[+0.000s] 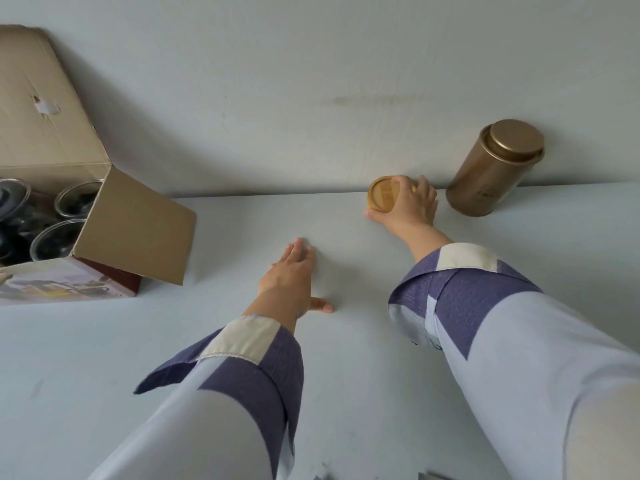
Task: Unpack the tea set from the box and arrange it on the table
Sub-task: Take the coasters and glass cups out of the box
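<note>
An open cardboard box (114,220) sits at the left of the pale table (242,341), with several glass cups (57,237) and dark pieces inside. My right hand (412,209) grips a round wooden coaster (382,194) near the table's far edge, by the wall. A gold tea tin (491,171) with its lid on stands just right of that hand. My left hand (294,275) lies flat on the table in the middle, fingers stretched out, holding nothing.
A light wall (311,81) rises directly behind the table's far edge. The box's flaps stand open, one toward the wall and one toward the table's middle. Two dark edges (429,476) peek in at the bottom of the view.
</note>
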Motion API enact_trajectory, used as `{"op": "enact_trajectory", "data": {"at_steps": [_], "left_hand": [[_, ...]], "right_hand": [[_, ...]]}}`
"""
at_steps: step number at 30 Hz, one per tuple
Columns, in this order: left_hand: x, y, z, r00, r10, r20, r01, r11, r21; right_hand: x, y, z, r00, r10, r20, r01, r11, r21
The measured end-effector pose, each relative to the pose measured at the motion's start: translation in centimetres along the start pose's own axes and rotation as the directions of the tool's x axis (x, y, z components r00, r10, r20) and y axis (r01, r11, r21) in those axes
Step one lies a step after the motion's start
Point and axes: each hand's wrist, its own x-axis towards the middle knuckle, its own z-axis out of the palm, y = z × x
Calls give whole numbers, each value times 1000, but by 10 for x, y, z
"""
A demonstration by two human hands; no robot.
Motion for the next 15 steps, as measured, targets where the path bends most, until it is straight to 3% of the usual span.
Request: {"op": "enact_trajectory", "data": {"at_steps": [5, 9, 15], "left_hand": [[-3, 3, -3, 1000, 0, 18, 0, 1000, -8], [-11, -8, -14, 1000, 24, -4, -24, 996, -86], [-48, -61, -63, 955, -31, -296, -19, 986, -165]], "right_hand": [[-44, 3, -1, 998, -68, 15, 69, 983, -169], [-83, -13, -9, 987, -109, 121, 128, 978, -164], [-119, -87, -24, 956, -207, 206, 226, 971, -73]]}}
